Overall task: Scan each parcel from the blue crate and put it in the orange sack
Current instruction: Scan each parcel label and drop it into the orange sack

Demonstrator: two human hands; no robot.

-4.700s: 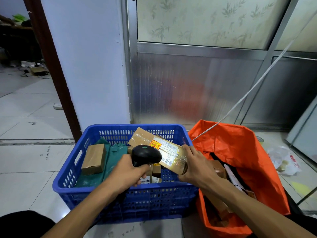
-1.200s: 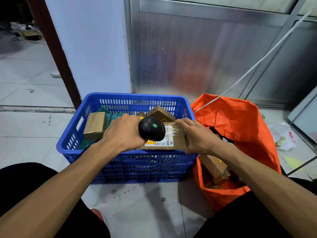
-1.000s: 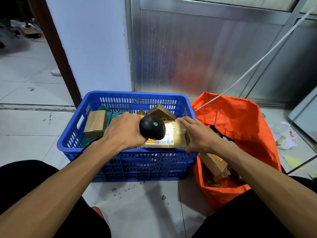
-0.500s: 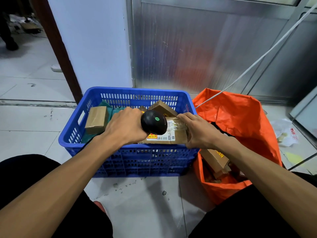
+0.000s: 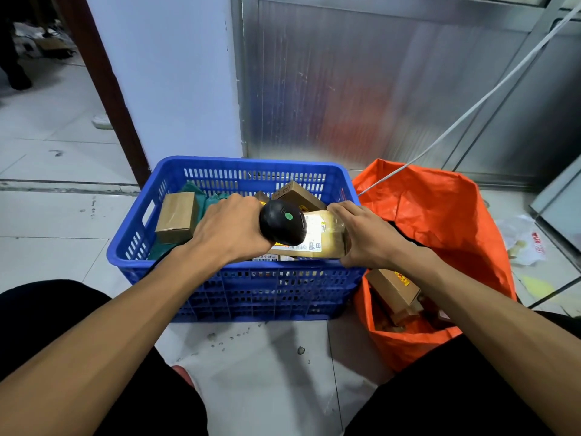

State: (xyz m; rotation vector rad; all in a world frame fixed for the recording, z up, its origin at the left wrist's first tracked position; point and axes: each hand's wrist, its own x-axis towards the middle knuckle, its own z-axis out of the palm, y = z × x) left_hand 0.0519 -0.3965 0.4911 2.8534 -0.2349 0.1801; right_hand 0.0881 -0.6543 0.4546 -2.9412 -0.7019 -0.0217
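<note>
Parcel (image 5: 327,236): stiff taped carton, likely light, slick; hold its short ends.
Right hand (image 5: 366,236): grasps its 3 o'clock end.
Left hand (image 5: 231,232): clenched round scanner (image 5: 283,223).

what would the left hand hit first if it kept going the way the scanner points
Most likely the taped parcel held by the right hand: the left hand aims the black scanner at its label, close above it. The exact gap is unclear from this view.
</note>
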